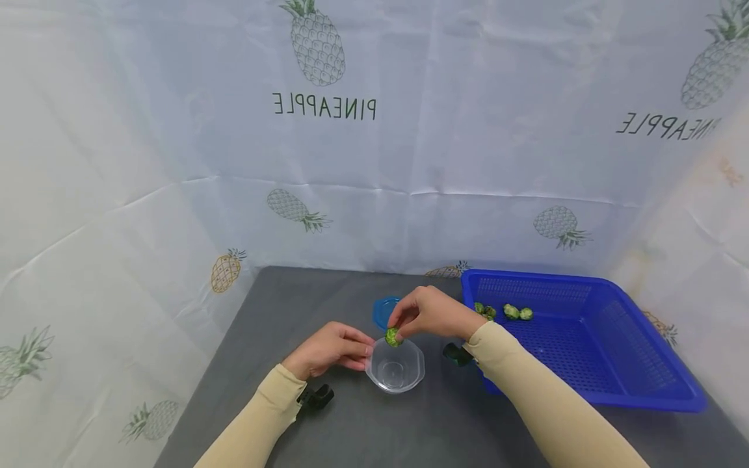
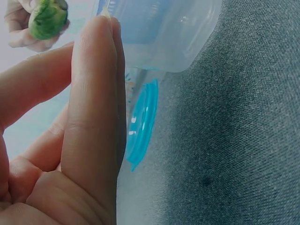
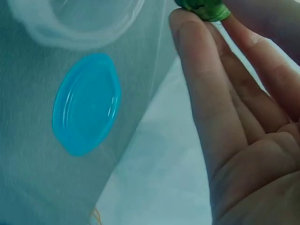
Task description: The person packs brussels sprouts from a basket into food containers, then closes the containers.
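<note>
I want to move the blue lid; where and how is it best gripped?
Probably pinch the blue lid by its left rim, coming from the left: it lies flat, that edge is exposed, and the clear container stands on its near side.

The bowl [image 1: 396, 372] looks smooth plastic; the lid [image 3: 89, 105], glossy plastic. The basket [image 1: 608, 364] is plastic; the tabletop [image 2: 248, 93], matt woven cloth.

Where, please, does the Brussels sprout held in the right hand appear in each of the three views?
Head: the Brussels sprout is below the middle, slightly right of centre, at the upper rim of the clear container.
Left wrist: the Brussels sprout is in the top left corner.
Right wrist: the Brussels sprout is at the top edge, right of centre, partly cut off.
Shared landmark: the blue lid, visible in all three.
</note>
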A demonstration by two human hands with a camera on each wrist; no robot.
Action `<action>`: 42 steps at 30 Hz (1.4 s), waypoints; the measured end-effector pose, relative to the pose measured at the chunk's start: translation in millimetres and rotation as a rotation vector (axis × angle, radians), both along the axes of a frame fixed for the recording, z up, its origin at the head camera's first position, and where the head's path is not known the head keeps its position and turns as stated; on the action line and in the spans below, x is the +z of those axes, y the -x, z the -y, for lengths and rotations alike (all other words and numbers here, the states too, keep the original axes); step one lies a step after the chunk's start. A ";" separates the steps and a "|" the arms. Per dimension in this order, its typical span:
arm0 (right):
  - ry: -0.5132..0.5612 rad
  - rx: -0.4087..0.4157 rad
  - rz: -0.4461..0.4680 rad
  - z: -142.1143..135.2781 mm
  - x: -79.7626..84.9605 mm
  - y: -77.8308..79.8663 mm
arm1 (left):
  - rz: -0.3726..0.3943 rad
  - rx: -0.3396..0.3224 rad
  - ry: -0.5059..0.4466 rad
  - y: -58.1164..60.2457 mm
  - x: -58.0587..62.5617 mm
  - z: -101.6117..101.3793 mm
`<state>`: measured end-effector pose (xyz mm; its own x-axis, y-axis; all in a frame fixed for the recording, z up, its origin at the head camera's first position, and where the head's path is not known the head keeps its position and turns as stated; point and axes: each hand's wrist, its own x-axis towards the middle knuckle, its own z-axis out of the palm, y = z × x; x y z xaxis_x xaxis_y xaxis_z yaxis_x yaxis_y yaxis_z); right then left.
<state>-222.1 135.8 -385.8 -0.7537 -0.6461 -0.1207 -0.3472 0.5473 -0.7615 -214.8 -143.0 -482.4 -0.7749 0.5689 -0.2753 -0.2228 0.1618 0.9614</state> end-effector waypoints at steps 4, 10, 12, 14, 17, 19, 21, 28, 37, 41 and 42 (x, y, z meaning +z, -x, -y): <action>-0.041 -0.039 -0.028 10.9 -8.7 -7.6 | -0.001 -0.007 -0.008 -0.2 1.2 0.2; -0.053 -0.138 -0.065 21.3 -23.7 -28.9 | -0.010 -0.016 -0.014 -0.8 1.9 0.6; -0.045 -0.169 -0.064 24.0 -29.3 -35.0 | -0.012 -0.018 -0.014 -1.1 1.2 1.2; -0.041 -0.191 -0.067 26.1 -34.6 -38.9 | -0.011 -0.019 -0.015 -0.9 0.7 1.0; -0.042 -0.196 -0.075 29.3 -42.8 -42.1 | -0.005 -0.024 -0.021 -1.0 -0.3 0.7; -0.041 -0.183 -0.079 32.0 -48.3 -43.0 | -0.003 -0.025 -0.020 -1.1 -0.8 0.3; -0.042 -0.167 -0.078 34.8 -53.6 -43.3 | -0.003 -0.026 -0.020 -1.3 -0.5 0.4; -0.060 -0.149 -0.066 41.0 -60.5 -44.5 | -0.003 -0.037 -0.007 -0.3 3.1 0.2; -0.127 -0.129 -0.093 39.0 -50.4 -47.1 | -0.017 -0.032 0.002 0.4 4.5 -3.8; -0.146 -0.105 -0.111 32.2 -29.6 -49.9 | -0.015 -0.020 0.003 -1.0 3.3 -1.9; -0.150 -0.095 -0.119 28.3 -22.1 -50.1 | -0.012 -0.018 0.000 -1.4 2.8 -1.4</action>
